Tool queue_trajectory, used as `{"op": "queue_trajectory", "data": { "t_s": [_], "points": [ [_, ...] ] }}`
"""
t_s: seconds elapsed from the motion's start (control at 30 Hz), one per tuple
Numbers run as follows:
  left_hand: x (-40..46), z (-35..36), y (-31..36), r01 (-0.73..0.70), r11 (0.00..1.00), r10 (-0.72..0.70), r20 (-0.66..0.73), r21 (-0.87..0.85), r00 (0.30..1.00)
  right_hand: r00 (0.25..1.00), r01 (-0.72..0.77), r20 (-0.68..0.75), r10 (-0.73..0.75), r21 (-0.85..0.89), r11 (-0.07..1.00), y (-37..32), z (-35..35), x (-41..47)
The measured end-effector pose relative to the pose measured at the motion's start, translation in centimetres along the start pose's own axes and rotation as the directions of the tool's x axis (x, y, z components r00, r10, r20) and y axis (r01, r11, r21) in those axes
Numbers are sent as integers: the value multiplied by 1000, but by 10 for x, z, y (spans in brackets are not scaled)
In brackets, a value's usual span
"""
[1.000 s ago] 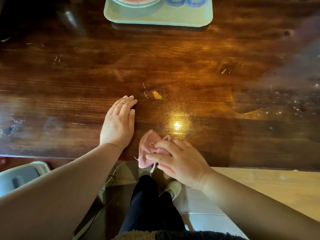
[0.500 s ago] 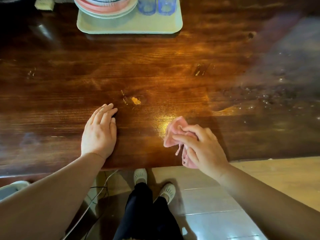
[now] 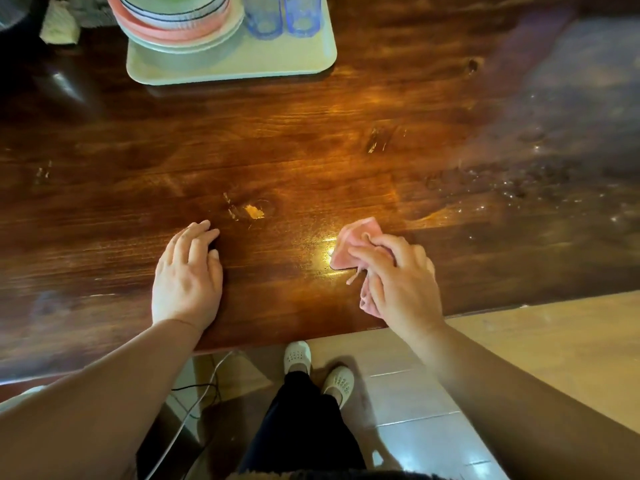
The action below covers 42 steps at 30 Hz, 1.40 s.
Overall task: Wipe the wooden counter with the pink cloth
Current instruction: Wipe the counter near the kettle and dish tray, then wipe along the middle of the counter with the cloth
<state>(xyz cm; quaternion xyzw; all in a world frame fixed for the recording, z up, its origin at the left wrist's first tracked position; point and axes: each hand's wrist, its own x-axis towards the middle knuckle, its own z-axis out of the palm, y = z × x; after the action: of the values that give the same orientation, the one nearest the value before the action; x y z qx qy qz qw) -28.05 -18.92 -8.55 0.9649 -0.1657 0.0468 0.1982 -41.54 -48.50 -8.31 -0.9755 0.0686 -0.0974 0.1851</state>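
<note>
The dark, glossy wooden counter [image 3: 311,143] fills most of the view, with a pale chipped spot [image 3: 254,212] near its middle. My right hand [image 3: 398,275] grips a bunched pink cloth [image 3: 353,242] and presses it on the counter near the front edge, beside a bright light reflection. Part of the cloth is hidden under my fingers. My left hand [image 3: 188,275] lies flat, palm down, on the counter left of the cloth and holds nothing.
A pale green tray [image 3: 277,60] at the back carries stacked plates [image 3: 176,22] and two blue glasses [image 3: 280,12]. Wet droplets [image 3: 519,188] spread over the counter's right side. A crumpled rag [image 3: 59,26] lies at the back left. Below the edge are my shoes and a cable.
My right hand has carried the pink cloth from the counter's front edge up and to the right onto the surface. The left hand has stayed flat in place.
</note>
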Motion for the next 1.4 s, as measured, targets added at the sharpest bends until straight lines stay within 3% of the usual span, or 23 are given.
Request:
{"op": "queue_trajectory", "data": {
  "t_s": [0.07,0.13,0.2,0.3,0.4,0.43,0.6,0.67,0.77,0.83,0.93,1.0,1.1,1.2,1.27,1.33,1.4],
  "points": [
    [0,1,0,-28,999,29,-11,30,1000,1000,21,-11,-21,-2,1000,-10,4,-6],
    [2,1,1,-51,996,52,-13,79,999,977,199,73,-201,22,980,3,-7,-17],
    [4,0,2,-69,988,71,-4,135,998,948,282,146,-284,32,959,27,-23,-21],
    [8,-4,4,-93,977,92,12,190,996,993,68,90,-71,40,997,42,-26,-7],
    [16,-7,8,-117,969,114,27,217,993,985,-174,12,174,62,983,11,-8,8],
    [22,-8,13,-113,970,110,27,213,994,987,-163,-8,163,26,986,4,-4,6],
    [52,4,57,-133,989,120,155,72,981,976,146,163,-143,-8,989,35,-23,-30],
    [62,13,78,-112,992,95,229,60,969,987,71,142,-70,3,997,51,-29,-22],
    [74,28,98,-101,990,71,273,98,960,991,-130,-13,130,33,991,37,-16,0],
    [78,34,106,-108,988,74,272,114,959,990,-137,0,138,51,989,27,-7,-1],
    [86,37,112,-112,990,85,259,91,962,964,125,235,-123,8,992,47,-16,-29],
    [92,39,114,-97,992,72,257,86,964,942,233,259,-213,-51,971,72,-28,-35],
    [98,46,126,-46,996,26,244,77,969,962,151,237,-134,-53,987,83,-29,0],
    [104,57,143,26,999,-35,193,47,981,989,-37,145,34,17,999,64,-19,28],
    [112,62,152,50,999,-52,153,20,987,988,65,141,-67,14,998,63,-18,23],
    [128,65,159,67,998,-66,100,-5,993,916,321,248,-316,23,947,78,-26,12],
    [149,69,167,122,992,-121,45,-14,992,845,453,313,-434,14,892,97,-31,21]
  ]
}}
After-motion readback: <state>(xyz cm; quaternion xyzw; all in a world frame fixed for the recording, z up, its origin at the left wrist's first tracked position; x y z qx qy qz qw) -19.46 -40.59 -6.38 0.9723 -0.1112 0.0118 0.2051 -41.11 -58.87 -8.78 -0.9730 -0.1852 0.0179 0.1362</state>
